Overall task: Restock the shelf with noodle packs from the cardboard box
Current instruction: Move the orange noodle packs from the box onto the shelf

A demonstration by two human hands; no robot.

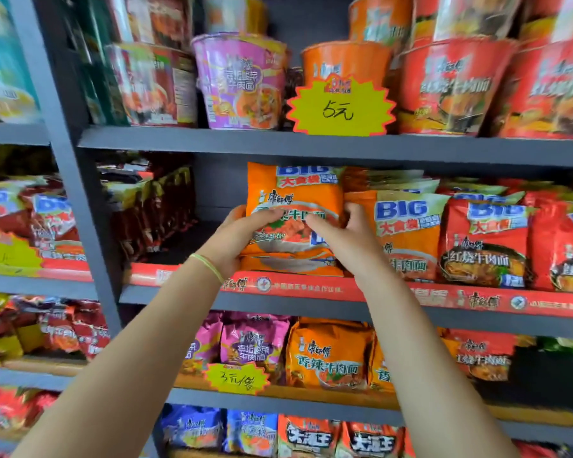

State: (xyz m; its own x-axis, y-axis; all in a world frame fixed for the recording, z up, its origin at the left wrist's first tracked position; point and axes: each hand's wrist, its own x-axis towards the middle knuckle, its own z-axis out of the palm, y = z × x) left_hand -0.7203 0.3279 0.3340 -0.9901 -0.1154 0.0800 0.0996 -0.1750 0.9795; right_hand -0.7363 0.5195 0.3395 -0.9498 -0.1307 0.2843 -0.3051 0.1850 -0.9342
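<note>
1. Left hand (245, 234) and right hand (341, 236) grip the orange noodle pack (293, 206) from either side, keeping it upright.
2. Pack stands on the middle shelf (212, 300), at nine o'clock of its matching orange row (407, 233), extending that facing.

Bare forearms without sleeves; a thin yellow-green band (209, 266) circles the left wrist.

Both hands grip an orange pack (293, 206) upright on the middle shelf (311, 307). Left hand (237, 234) holds its left edge, right hand (343, 234) its right.
</note>
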